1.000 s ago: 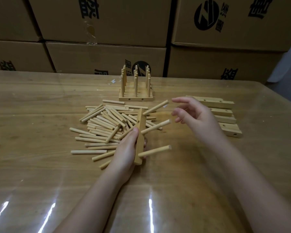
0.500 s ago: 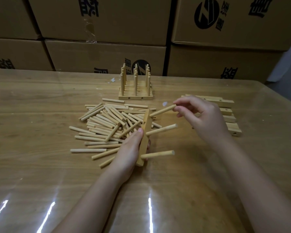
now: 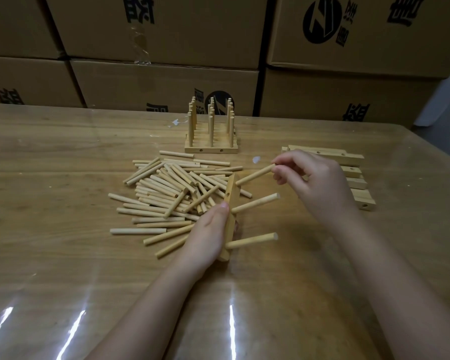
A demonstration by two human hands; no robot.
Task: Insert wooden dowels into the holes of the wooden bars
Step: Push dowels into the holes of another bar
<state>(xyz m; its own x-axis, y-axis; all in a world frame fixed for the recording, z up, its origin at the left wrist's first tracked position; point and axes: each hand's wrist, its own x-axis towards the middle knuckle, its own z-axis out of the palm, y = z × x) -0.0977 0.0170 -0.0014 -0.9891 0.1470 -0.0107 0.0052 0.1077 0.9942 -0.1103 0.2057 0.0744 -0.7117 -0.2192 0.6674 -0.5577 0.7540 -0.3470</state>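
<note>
Stacked cardboard boxes [image 3: 166, 35] stand behind a glossy tabletop [image 3: 63, 268]. Near its middle, the left hand [image 3: 208, 235] grips a wooden bar [image 3: 231, 201] on edge. The right hand [image 3: 315, 183] pinches the outer end of a dowel [image 3: 255, 174], whose inner end sits at the bar's far hole. The wood is probably light, stiff and smooth, so hold it near the end.

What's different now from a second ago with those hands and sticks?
The right hand, open and just off the top dowel a second ago, closed in and now pinches its free end. The left hand still holds the bar on edge, with three dowels sticking out. The loose dowel pile, finished rack and spare bars have not moved.
</note>
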